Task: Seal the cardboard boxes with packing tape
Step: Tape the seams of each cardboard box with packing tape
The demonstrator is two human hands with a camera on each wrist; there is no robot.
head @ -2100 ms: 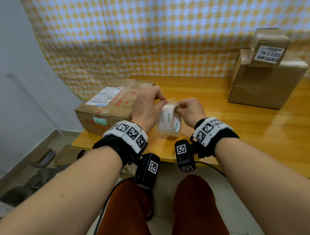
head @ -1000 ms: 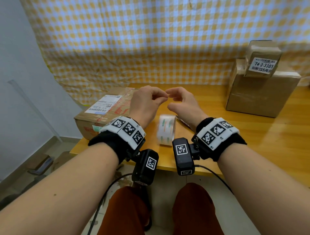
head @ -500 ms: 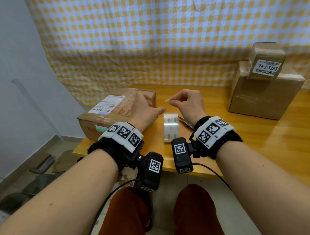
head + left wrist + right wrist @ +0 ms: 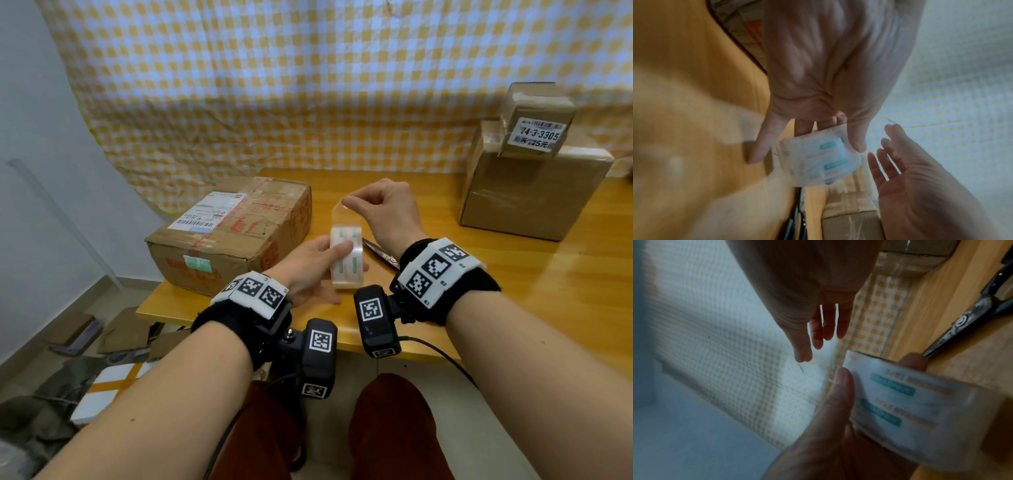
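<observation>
Scissors mostly hidden behind right wrist in head view; handles cut off at frame edge in both wrist views. Tape roll motion-blurred in both wrist views, print unreadable. Pulled tape strip clear, edges hard to trace. Shipping label text on near left box too small. Right-side stacked boxes partly cut off in wrist views.

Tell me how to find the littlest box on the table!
Look at the far right corner of the wooden table, by the yellow checked curtain. A big plain cardboard box stands there, and the small taped box sits on top, wearing a white label reading 74-3-3305.
</observation>
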